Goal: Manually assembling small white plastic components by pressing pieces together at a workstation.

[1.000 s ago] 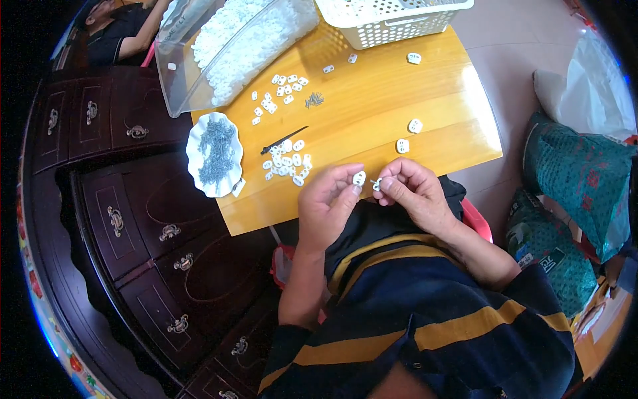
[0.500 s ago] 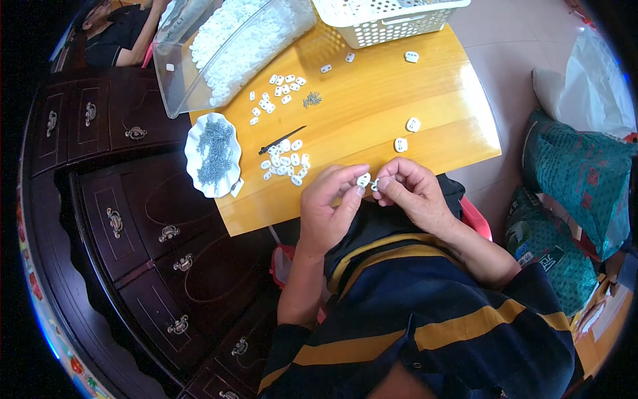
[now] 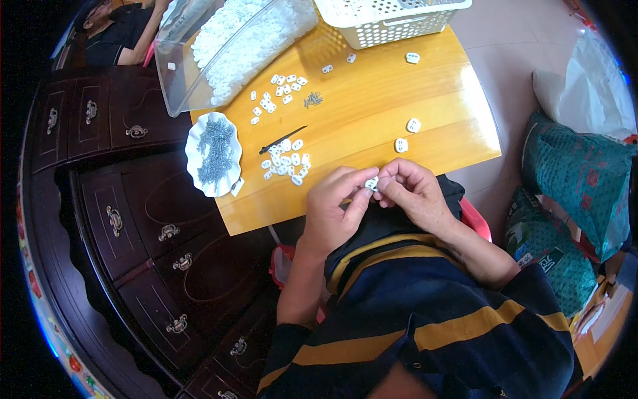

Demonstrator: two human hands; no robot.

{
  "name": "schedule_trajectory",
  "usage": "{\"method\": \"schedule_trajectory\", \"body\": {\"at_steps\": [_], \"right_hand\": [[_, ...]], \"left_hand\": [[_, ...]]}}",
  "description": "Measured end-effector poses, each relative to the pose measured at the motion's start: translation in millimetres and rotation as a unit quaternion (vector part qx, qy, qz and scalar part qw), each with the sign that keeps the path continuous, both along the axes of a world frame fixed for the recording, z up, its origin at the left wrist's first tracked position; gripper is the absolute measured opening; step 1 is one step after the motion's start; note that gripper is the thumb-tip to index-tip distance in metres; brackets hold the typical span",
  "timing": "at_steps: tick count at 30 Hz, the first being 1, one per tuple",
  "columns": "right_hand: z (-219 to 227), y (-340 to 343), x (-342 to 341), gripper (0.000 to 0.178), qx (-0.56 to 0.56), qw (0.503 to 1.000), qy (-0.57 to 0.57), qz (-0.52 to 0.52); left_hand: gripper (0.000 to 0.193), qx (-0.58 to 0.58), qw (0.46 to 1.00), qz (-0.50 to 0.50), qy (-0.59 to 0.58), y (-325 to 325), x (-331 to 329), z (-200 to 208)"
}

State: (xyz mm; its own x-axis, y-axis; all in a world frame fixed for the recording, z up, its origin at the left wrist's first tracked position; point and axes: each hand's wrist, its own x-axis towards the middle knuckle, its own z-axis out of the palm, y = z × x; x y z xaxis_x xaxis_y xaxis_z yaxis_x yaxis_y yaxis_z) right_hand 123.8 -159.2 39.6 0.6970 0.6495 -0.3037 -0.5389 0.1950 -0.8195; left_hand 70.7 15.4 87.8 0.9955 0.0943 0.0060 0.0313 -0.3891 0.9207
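Note:
Just over the near edge of the table, my left hand (image 3: 334,209) pinches a small white plastic piece with holes (image 3: 371,183) between thumb and fingertips. My right hand (image 3: 417,194) meets it from the right, its thumb and finger closed on a second small white part that is mostly hidden. The two parts appear to touch. Left of my hands lies a cluster of oval white pieces (image 3: 286,160), with a thin black tool (image 3: 283,139) beside it. Farther back are smaller rectangular white pieces (image 3: 268,105) and a little heap of grey metal pins (image 3: 313,100).
A scalloped white dish (image 3: 193,159) of metal pins stands at the table's left edge. Behind it are a clear bin (image 3: 174,93) of white parts and a perforated basket (image 3: 392,33). Several finished-looking white pieces (image 3: 413,125) lie right. Green sacks (image 3: 578,179) and dark drawers (image 3: 156,199) flank the table.
My left hand has moved slightly right, bringing its white piece against the part in my right hand. A small gap showed between them before. My right hand has hardly moved.

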Motion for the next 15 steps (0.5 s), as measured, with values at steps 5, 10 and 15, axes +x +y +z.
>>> {"method": "schedule_trajectory", "body": {"at_steps": [5,10,15], "right_hand": [[-2,-1,3,0.013,0.007,1.000,0.009,0.008],[-2,-1,3,0.014,0.008,1.000,0.012,0.012],[-3,-1,3,0.011,0.043,0.998,0.038,-0.039]], "left_hand": [[0.029,-0.019,0.999,-0.029,0.009,1,4,4],[0.036,0.011,1.000,-0.029,0.005,-1,2,-1],[0.045,0.137,0.988,0.018,-0.062,-19,9,3]]}}
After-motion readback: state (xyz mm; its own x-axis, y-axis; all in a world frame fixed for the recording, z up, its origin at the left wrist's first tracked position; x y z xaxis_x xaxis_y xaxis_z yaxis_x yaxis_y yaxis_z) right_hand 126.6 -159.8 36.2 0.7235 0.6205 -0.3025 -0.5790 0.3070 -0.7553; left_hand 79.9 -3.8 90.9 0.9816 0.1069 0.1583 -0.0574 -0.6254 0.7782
